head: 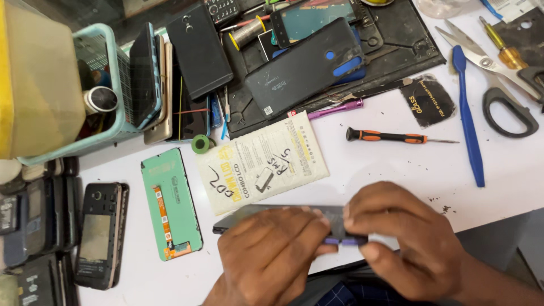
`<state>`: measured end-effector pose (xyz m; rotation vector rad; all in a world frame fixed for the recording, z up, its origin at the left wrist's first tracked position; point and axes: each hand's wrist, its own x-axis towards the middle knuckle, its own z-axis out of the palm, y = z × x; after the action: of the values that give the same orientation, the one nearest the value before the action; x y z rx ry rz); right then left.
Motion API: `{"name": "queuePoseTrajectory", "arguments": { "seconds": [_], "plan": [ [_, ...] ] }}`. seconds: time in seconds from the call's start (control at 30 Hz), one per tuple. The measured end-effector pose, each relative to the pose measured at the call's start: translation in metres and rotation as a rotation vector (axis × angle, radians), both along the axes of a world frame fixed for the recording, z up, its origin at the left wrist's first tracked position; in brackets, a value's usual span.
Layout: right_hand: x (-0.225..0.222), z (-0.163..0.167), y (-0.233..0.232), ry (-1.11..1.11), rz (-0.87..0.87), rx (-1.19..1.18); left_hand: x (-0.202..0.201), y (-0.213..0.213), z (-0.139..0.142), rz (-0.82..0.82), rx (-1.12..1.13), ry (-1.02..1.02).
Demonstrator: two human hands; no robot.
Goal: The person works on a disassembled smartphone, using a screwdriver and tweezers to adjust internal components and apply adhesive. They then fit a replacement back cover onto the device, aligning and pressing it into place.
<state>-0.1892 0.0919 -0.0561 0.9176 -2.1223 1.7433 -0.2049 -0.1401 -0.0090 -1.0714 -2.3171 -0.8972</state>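
Observation:
Both my hands hold a dark smartphone (266,214) flat over the near edge of the white table (396,164). My left hand (266,255) covers its middle and grips its lower side. My right hand (408,238) pinches its right end, where a bluish-purple edge (345,241) shows between the fingers. Most of the phone is hidden under my hands.
A green-backed display panel (171,203) and a padded white pouch (262,161) lie just beyond. An orange-and-black screwdriver (391,136), blue pry tool (469,122) and scissors (498,73) lie right. Several phones (102,232) sit left; a teal basket (110,85) and black mat (396,34) lie behind.

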Motion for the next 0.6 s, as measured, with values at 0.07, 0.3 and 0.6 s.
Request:
{"name": "queuePoseTrajectory", "arguments": {
  "seconds": [0.07,0.3,0.6],
  "plan": [
    [-0.005,-0.007,0.002,0.008,-0.06,0.065,-0.002,0.004,0.002,0.039,-0.039,-0.003],
    [-0.017,-0.029,0.012,-0.438,-0.063,-0.051,-0.011,0.018,-0.008,0.126,-0.094,-0.049],
    [-0.026,-0.026,0.014,-0.523,0.033,-0.084,-0.019,0.02,-0.014,0.146,-0.144,-0.07]
  ]
}}
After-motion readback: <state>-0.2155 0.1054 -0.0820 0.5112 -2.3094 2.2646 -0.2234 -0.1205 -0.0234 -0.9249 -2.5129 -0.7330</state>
